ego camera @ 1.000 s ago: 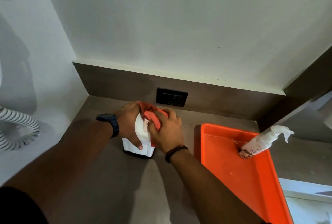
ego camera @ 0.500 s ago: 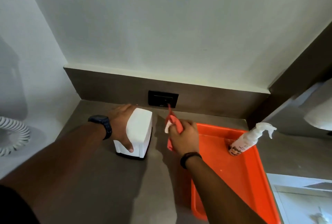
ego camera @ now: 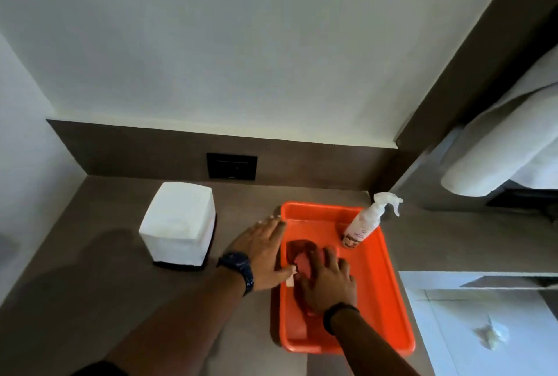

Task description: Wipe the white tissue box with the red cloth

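Note:
The white tissue box (ego camera: pixel 178 224) stands upright on the brown counter (ego camera: pixel 114 303), left of centre, with no hand on it. The red cloth (ego camera: pixel 303 260) lies crumpled inside the orange tray (ego camera: pixel 389 288), and my right hand (ego camera: pixel 329 285) lies over it with fingers curled onto it. A small white scrap shows at the cloth's left edge. My left hand (ego camera: pixel 262 252) lies flat, fingers apart, on the counter at the tray's left rim, holding nothing.
A white spray bottle (ego camera: pixel 365 221) leans in the tray's far right corner. A black wall socket (ego camera: pixel 232 165) sits in the brown backsplash behind the box. White rolled towels (ego camera: pixel 498 158) hang at the right. A white surface lies to the tray's right.
My right hand carried the red cloth off the tissue box and down into the orange tray. My left hand let go of the box and moved right to the tray's rim.

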